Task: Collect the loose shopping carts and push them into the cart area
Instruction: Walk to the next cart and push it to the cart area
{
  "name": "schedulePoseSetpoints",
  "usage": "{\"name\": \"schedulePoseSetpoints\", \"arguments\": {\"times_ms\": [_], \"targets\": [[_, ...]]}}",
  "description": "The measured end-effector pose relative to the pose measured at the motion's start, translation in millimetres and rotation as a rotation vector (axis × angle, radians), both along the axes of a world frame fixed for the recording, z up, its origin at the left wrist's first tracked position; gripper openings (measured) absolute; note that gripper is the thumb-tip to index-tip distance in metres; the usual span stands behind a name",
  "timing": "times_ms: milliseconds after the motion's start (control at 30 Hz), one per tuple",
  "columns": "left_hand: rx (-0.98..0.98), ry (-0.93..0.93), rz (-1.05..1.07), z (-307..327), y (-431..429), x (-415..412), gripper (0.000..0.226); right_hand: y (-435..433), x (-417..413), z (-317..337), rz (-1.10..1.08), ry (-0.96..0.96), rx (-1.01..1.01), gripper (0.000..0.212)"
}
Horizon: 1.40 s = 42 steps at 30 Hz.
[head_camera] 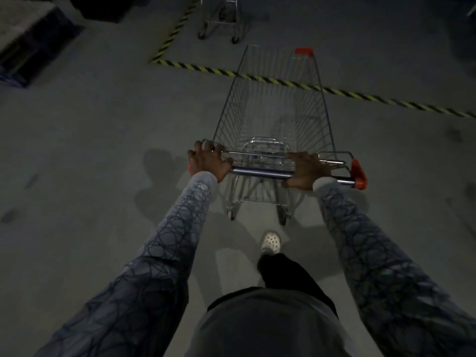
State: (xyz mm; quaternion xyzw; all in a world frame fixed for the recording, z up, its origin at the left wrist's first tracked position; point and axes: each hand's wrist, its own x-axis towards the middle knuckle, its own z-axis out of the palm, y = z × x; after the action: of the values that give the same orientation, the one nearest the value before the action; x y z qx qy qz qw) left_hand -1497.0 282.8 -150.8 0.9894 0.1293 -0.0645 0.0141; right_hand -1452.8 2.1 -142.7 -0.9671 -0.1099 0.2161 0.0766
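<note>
1. Patterned sleeves (167,253) and a white clog (270,242) sit nearest, above the concrete floor (90,150).
2. Left hand (208,161) grips the left end of the handle bar (260,172), fingers curled over it.
3. Right hand (306,171) wraps the bar, near its red end cap (359,175).
4. Shopping cart (273,104) stands ahead, basket front over the yellow-black floor tape (201,68); a folded wire seat flap (265,146) lies inside at the handle end.
5. Second cart (221,19) stands beyond the tape, well apart.

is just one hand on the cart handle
No, the left hand and the right hand both hold the handle of the cart.
</note>
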Motion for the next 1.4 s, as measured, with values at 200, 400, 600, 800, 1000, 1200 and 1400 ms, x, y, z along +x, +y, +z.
{"name": "schedulePoseSetpoints", "arguments": {"times_ms": [200,400,600,800,1000,1200,1400], "targets": [[0.038,0.048,0.006,4.6,10.5,150.9,0.046,19.5,137.1,6.8,-0.011,-0.075,-0.02,0.093],[0.021,0.089,0.046,4.6,15.6,285.7,0.048,28.9,280.9,11.2,0.023,-0.047,-0.044,0.098],[0.024,0.04,0.075,-2.0,43.7,445.8,0.052,54.7,443.2,-0.3,0.018,-0.088,-0.002,0.095],[0.005,0.105,0.038,5.3,67.0,612.5,0.05,76.5,601.9,1.3,-0.01,-0.145,0.001,0.094],[-0.023,0.249,0.02,18.7,77.3,753.3,0.055,90.9,739.5,11.7,-0.047,-0.058,0.013,0.091],[-0.033,0.256,0.028,16.3,87.1,894.1,0.059,98.5,879.0,4.0,-0.07,-0.082,0.033,0.091],[-0.011,0.175,0.003,15.1,88.9,1034.1,0.058,97.2,1025.7,-1.5,-0.044,-0.083,0.056,0.089]]}}
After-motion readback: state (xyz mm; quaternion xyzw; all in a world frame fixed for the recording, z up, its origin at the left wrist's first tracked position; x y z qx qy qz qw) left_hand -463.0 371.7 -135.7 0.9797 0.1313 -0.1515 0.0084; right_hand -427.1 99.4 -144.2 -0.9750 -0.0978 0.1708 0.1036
